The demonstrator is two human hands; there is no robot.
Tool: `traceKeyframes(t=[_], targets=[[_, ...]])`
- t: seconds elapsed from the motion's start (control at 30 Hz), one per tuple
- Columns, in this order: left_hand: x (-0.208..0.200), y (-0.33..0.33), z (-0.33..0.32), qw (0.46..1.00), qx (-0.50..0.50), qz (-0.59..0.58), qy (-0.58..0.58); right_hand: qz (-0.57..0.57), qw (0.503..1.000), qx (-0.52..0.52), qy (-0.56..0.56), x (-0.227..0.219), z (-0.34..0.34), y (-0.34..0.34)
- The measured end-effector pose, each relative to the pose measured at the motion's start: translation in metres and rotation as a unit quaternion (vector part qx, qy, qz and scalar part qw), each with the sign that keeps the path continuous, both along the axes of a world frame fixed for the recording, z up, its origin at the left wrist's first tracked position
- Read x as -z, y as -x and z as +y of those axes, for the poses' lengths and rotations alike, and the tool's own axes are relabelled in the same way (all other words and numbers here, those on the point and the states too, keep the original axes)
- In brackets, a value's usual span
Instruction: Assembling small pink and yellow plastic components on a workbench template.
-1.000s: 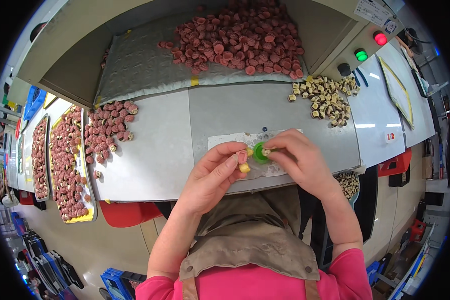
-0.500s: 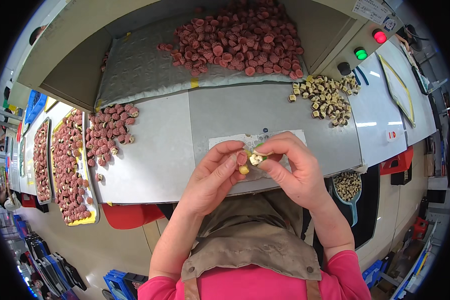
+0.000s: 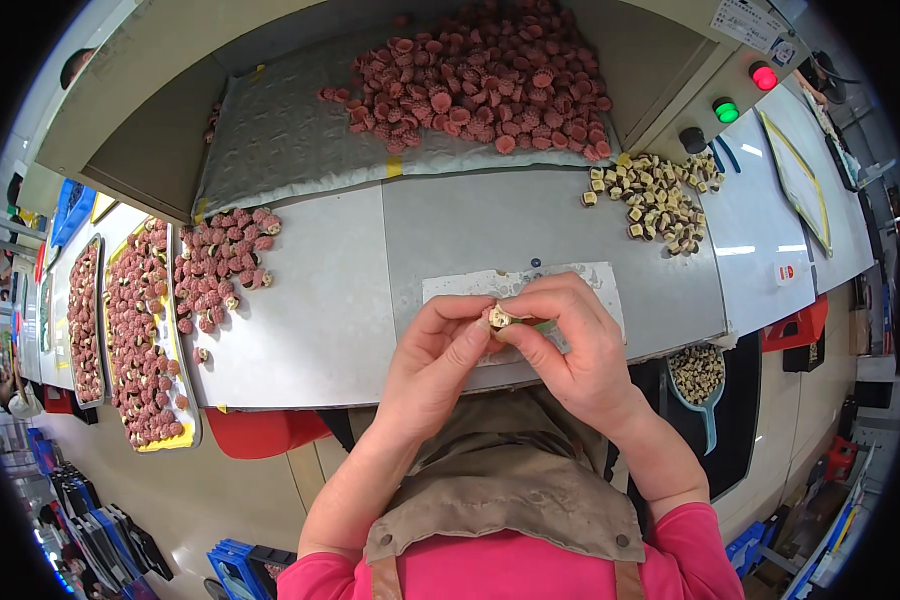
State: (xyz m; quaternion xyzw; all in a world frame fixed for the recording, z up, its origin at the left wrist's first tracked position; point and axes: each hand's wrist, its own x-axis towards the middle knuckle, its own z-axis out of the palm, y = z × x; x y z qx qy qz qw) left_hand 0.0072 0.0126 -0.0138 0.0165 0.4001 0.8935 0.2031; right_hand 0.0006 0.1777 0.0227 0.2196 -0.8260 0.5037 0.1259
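Note:
Above the near edge of the table, my left hand (image 3: pixel 432 350) and my right hand (image 3: pixel 578 348) meet at the fingertips. Between them is a small cream piece with a dark part (image 3: pixel 500 318), pinched by my right thumb and fingers. My left fingers are closed against it; the pink, hollow raspberry-shaped shell they hold is almost wholly hidden now. Some green shows at the right fingertips. Below the hands lies a whitish, worn sheet (image 3: pixel 602 292).
Pink hollow shells (image 3: pixel 490 95) are heaped on a grey cloth at the back. Cream-and-dark pieces (image 3: pixel 660 200) lie at right. Pink pieces with cream insides (image 3: pixel 220 265) sit at left, beside a filled yellow-lined tray (image 3: pixel 185 438). A blue scoop (image 3: pixel 710 425) with small pieces hangs below the right edge.
My hands have come together, bringing the cream piece from beside the pink shell up against the left fingertips. The shell has gone mostly out of sight.

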Motion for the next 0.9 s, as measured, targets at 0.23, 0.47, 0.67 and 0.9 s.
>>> traceKeyframes(t=[0.23,0.47,0.67,0.9], targets=[[0.0,-0.009,0.01,0.982,-0.082,0.121,0.12,0.077,0.996,0.005,-0.044,0.01,0.008,-0.003],[-0.008,-0.003,0.0,0.993,0.052,0.046,0.095,-0.094,0.994,-0.027,0.039,-0.004,0.015,-0.006],[-0.012,0.004,-0.004,0.993,0.092,0.018,0.072,-0.15,0.983,-0.093,0.042,-0.003,0.022,-0.002],[-0.008,0.009,-0.008,0.985,0.142,0.029,0.091,-0.131,0.985,-0.1,0.043,0.007,0.02,-0.002]])
